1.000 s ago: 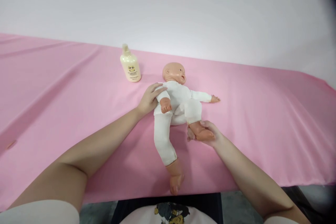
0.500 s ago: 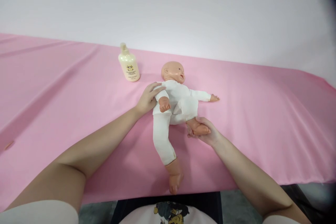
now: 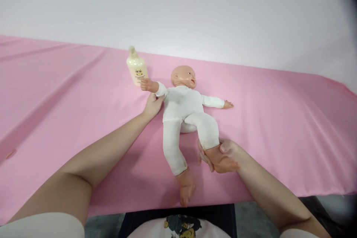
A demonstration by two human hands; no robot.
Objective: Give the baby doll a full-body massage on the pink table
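Nearest edge: the bare plastic foot of one straight leg is seen at the front hem of the smooth pink cloth-covered table (image 3: pixel 55 93). Right hand (image 3: pixel 223 156) is wrapped around the other foot, fingers curled under it, thumb over the ankle; that leg is held bent, knee raised. The bald plastic baby doll in a white cloth bodysuit (image 3: pixel 182 106) is laid on its back mid-table, head away from the person. Left hand (image 3: pixel 153 105) is pinched on the doll's upper arm at the sleeve, arm stretched out sideways. The doll's fist is seen touching or overlapping the cream-coloured plastic pump bottle (image 3: pixel 136 67), stood upright just beyond. Behind: plain white wall.
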